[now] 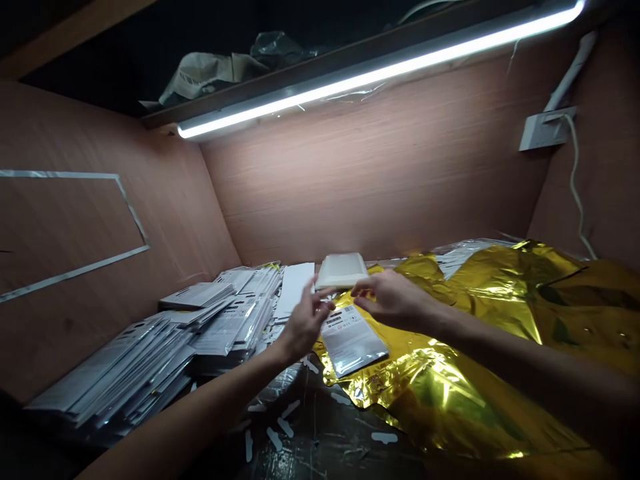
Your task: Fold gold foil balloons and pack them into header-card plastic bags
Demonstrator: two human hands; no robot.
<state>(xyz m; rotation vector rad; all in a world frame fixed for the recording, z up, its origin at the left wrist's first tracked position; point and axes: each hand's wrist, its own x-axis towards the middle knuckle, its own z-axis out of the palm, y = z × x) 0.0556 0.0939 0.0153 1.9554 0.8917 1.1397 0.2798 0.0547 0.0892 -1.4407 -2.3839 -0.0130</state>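
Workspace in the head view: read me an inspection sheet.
Surface: dark tabletop, scratched, gold foil covering much of the right.
Job's things: one packet on the foil; packet stacks at left; pale block beyond it.
Clutter: small white cutouts scattered in front.
Hands: left hand and right hand near the packet, fingers loosely curled; nothing seen held.
Cables: white cable hanging from the wall box.
Surroundings: wooden walls, lit tube lamp, shelf above.
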